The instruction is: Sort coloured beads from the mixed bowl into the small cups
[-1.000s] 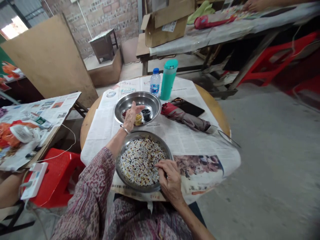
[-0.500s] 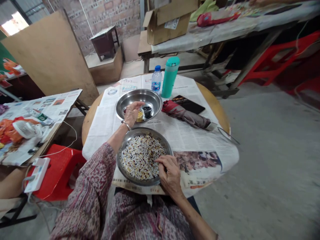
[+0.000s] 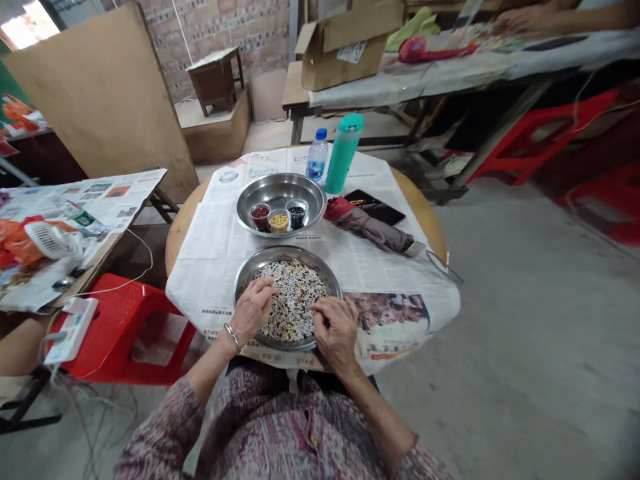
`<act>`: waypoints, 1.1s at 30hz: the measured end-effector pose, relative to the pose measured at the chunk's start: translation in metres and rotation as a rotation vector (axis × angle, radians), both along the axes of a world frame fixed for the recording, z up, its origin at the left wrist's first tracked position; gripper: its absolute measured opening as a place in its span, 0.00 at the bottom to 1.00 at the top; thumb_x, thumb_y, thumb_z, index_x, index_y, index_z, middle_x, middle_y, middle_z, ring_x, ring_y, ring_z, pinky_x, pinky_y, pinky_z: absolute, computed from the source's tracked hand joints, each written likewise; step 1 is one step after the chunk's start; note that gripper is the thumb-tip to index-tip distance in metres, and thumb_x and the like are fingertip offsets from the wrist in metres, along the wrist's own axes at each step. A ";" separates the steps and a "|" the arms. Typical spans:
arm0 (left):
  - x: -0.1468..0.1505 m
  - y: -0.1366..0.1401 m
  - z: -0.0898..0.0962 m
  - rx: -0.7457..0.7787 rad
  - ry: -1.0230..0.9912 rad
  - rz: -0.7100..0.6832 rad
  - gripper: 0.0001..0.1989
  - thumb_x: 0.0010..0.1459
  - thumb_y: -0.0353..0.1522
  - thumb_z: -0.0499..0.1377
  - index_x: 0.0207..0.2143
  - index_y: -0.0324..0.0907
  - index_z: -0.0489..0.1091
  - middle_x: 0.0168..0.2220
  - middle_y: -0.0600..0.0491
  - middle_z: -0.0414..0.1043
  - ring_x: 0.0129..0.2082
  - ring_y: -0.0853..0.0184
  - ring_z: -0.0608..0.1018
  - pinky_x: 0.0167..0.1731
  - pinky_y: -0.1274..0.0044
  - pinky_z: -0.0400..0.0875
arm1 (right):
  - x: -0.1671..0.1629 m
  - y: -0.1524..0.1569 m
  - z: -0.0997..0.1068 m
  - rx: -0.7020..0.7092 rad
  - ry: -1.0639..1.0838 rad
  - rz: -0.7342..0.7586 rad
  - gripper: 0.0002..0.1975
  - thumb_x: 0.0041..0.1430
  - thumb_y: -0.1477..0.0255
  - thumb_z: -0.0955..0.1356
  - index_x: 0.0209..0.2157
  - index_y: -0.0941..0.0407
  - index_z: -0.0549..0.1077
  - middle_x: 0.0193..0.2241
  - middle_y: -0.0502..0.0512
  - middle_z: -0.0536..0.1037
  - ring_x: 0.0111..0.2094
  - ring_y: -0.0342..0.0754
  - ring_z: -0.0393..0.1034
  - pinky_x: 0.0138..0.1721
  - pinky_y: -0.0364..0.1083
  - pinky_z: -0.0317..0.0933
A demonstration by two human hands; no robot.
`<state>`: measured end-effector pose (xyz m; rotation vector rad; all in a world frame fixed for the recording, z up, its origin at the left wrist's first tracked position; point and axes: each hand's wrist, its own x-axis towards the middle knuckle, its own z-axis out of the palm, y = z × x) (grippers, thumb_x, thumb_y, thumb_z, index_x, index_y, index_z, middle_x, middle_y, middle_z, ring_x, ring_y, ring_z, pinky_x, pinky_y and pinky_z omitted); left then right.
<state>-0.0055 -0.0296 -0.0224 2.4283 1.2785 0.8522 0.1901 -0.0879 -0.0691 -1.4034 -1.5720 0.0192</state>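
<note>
Mixed beans [image 3: 295, 300] are spread in the near steel pan [image 3: 250, 272] on the tabletop. Left hand [image 3: 253, 310] and right hand [image 3: 336, 327] are set fingertips-down on them, loosely curled; whether anything is pinched cannot be told. Sorting cups [image 3: 279, 220] lie directly beyond.

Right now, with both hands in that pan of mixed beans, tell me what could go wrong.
The near pan overhangs the table's front edge; pressing its rim might tip the mixed beans out. The left hand and right hand pinch among tiny grains, so colours may get misplaced in the three small cups. The newspaper could slide.
</note>
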 end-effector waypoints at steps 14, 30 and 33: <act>0.001 -0.004 -0.022 0.046 0.021 0.054 0.11 0.61 0.24 0.55 0.42 0.41 0.74 0.48 0.48 0.75 0.52 0.63 0.75 0.58 0.66 0.69 | -0.009 0.079 0.023 -0.148 -0.460 0.162 0.11 0.63 0.74 0.64 0.42 0.54 0.77 0.37 0.57 0.79 0.41 0.52 0.68 0.40 0.48 0.59; 0.005 -0.015 -0.014 -0.035 0.069 0.093 0.09 0.64 0.27 0.53 0.40 0.41 0.74 0.44 0.48 0.74 0.48 0.62 0.73 0.54 0.69 0.70 | -0.008 0.101 0.010 -0.204 -0.466 0.223 0.12 0.62 0.75 0.63 0.35 0.55 0.78 0.32 0.56 0.79 0.37 0.51 0.68 0.39 0.48 0.58; 0.005 -0.014 -0.015 -0.047 0.112 0.085 0.09 0.64 0.28 0.54 0.42 0.40 0.74 0.46 0.47 0.74 0.50 0.61 0.72 0.55 0.68 0.69 | -0.005 0.104 0.011 -0.193 -0.428 0.193 0.12 0.63 0.74 0.62 0.38 0.55 0.78 0.34 0.57 0.79 0.38 0.52 0.68 0.41 0.49 0.59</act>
